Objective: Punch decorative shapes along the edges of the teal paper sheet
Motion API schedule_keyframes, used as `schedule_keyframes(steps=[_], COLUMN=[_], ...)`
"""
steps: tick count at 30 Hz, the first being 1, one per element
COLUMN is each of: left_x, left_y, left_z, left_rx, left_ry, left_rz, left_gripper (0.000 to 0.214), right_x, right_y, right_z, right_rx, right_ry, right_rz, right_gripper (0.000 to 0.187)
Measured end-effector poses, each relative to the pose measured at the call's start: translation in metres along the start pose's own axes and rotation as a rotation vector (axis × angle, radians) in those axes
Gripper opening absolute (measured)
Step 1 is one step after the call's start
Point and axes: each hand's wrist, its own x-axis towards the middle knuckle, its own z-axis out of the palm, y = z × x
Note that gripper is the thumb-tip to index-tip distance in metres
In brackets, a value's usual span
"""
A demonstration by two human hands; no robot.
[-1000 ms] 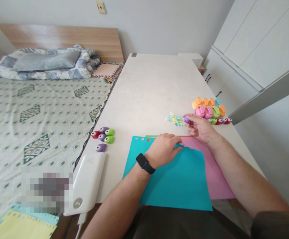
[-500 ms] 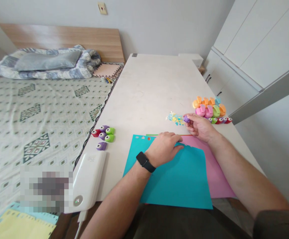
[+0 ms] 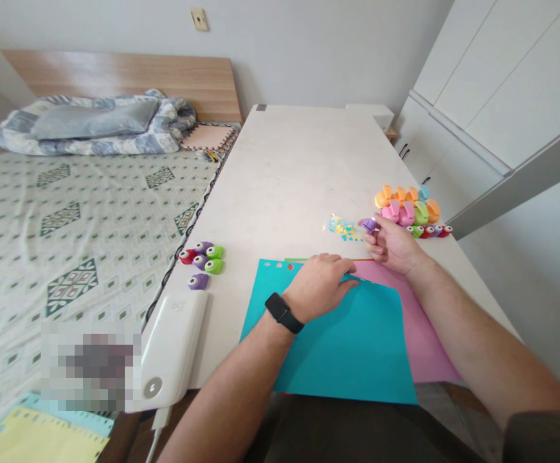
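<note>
My right hand is closed around a small purple paper punch, held just above the table's right side. Under it and to its left lies a scatter of tiny blue and yellow paper cut-outs. My left hand, with a black watch on the wrist, grips the top edge of a blue sheet of paper between thumb and fingers. Shaped holes run along that edge, several showing at its left corner. Beneath the blue sheet lies a pink sheet, with slivers of green and orange paper at the back.
Small punches in purple, green and red stand at the left. Larger orange, pink and green punches form rows at the right, with small ones in front. A white device with a cable lies at the table's left edge, by the bed.
My right hand has moved slightly right with the purple punch and turned it. My left hand stays on the edge of the blue paper.
</note>
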Motion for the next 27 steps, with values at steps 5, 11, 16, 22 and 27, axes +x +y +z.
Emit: schedule_keyframes(steps=[5,11,16,22,27], left_x=[-0.0003,-0.0003,-0.0003,0.0002,0.0007], left_y=[-0.0007,-0.0006,-0.0019,-0.0035,-0.0025], left_z=[0.0008,0.0007,0.0020,0.0032,0.0028], left_rx=[0.001,0.003,0.001,-0.004,-0.003], left_ry=[-0.001,-0.007,-0.003,-0.005,-0.015], left_rz=[0.000,-0.007,-0.009,-0.015,-0.025], left_gripper=[0.023,0.022,0.022,0.022,0.024], right_x=[-0.0006,-0.0005,-0.0015,-0.0032,-0.0029], right_y=[-0.0002,-0.0007,-0.0004,-0.0010,-0.0012], right_z=[-0.0005,-0.0006,-0.0001,0.0043,0.0039], right_rx=[0.028,0.023,0.016,0.021,0.018], right_ry=[-0.008,-0.024,-0.025,-0.010,-0.018], right_rz=[-0.014,-0.055,-0.088,-0.056,-0.058], right_gripper=[0.033,0.028,0.026,0.023,0.021])
